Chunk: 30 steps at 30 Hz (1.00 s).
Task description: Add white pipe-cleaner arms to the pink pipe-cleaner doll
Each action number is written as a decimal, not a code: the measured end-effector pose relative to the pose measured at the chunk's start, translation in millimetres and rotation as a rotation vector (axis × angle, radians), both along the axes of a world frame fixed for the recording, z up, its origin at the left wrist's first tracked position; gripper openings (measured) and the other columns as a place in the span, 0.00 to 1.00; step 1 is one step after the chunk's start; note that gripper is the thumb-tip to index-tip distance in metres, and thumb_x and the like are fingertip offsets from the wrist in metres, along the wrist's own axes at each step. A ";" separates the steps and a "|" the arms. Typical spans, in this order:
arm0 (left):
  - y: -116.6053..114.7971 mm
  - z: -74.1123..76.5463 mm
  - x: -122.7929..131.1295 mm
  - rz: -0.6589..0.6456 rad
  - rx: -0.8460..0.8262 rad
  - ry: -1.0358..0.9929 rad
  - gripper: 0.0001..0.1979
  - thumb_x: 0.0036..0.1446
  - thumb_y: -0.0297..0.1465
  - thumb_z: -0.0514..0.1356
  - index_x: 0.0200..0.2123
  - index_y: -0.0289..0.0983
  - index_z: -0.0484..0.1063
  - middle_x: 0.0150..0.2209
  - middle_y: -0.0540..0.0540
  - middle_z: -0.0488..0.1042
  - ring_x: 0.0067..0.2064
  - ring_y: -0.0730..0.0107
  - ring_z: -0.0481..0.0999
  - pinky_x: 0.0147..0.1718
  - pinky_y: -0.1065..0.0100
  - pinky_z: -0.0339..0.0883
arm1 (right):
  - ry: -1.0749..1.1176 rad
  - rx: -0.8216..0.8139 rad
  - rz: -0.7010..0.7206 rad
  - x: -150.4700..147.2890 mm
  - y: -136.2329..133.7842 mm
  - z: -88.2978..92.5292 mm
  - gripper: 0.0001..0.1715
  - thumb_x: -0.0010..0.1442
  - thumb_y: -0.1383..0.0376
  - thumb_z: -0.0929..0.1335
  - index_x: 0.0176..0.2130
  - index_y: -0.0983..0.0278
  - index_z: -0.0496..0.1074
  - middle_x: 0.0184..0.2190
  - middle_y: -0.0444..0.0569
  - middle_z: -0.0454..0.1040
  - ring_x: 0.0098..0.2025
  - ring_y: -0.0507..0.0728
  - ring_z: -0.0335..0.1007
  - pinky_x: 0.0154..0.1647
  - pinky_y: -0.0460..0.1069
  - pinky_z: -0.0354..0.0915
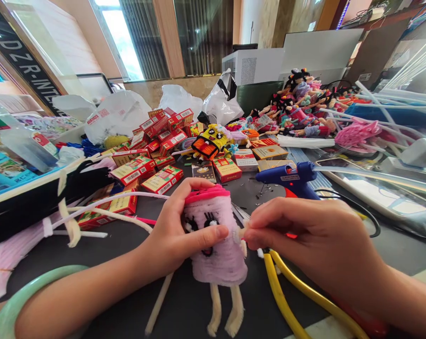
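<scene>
A pink pipe-cleaner doll (pixel 220 254) with a black stitched-looking face, a hot-pink top edge and two cream legs is upright in front of me. My left hand (pixel 184 230) is wrapped round its left side, thumb across the face. At the doll's right side, my right hand (pixel 305 240) pinches a short cream pipe-cleaner piece (pixel 244 232) between thumb and fingertips, against the body. Yellow-handled pliers (pixel 283 292) lie beneath my right hand, their jaws partly hidden. Just behind that hand is a blue glue gun (pixel 290 178).
Red cigarette-type boxes (pixel 156 176) pile up behind the doll, with a yellow pipe-cleaner figure (pixel 213 141) among them. Many small dolls (pixel 301 108) heap at the back right. Pink pipe cleaners (pixel 8 263) lie at left; a phone-like tray (pixel 382 188) is at right.
</scene>
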<state>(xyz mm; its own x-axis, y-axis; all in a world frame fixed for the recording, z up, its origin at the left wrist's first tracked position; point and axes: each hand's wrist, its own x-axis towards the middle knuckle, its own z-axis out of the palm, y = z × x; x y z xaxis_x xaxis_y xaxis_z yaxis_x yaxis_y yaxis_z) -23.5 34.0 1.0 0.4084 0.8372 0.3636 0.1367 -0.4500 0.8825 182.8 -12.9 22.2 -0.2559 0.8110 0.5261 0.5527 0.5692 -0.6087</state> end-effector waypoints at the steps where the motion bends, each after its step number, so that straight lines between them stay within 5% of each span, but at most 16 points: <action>1: -0.7 0.2 0.4 0.010 -0.003 -0.002 0.24 0.47 0.36 0.71 0.46 0.42 0.68 0.39 0.53 0.75 0.38 0.70 0.75 0.36 0.72 0.70 | 0.002 -0.002 0.001 -0.4 0.1 0.2 0.10 0.58 0.68 0.71 0.25 0.60 0.75 0.19 0.38 0.77 0.18 0.47 0.67 0.18 0.42 0.61; 20: -5.9 3.8 6.2 0.094 -0.044 -0.013 0.24 0.43 0.36 0.72 0.43 0.42 0.69 0.38 0.53 0.75 0.36 0.69 0.74 0.36 0.70 0.69 | 0.191 -0.035 -0.035 9.5 2.4 -5.4 0.02 0.60 0.63 0.69 0.34 0.58 0.74 0.23 0.40 0.77 0.22 0.49 0.74 0.20 0.40 0.67; 30: -6.2 8.3 5.5 0.176 0.058 0.127 0.23 0.44 0.39 0.70 0.43 0.40 0.68 0.42 0.48 0.74 0.41 0.62 0.74 0.42 0.64 0.68 | 0.049 -0.011 0.018 13.2 -0.3 -15.4 0.07 0.56 0.69 0.71 0.37 0.59 0.72 0.24 0.38 0.76 0.23 0.48 0.73 0.25 0.40 0.71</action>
<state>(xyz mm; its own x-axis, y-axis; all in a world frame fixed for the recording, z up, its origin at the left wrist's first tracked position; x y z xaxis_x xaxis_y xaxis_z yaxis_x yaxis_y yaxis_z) -18.0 27.9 9.3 0.3031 0.8787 0.3687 0.3262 -0.4592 0.8263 195.9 -13.2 6.8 -0.2446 0.8122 0.5296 0.5120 0.5720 -0.6408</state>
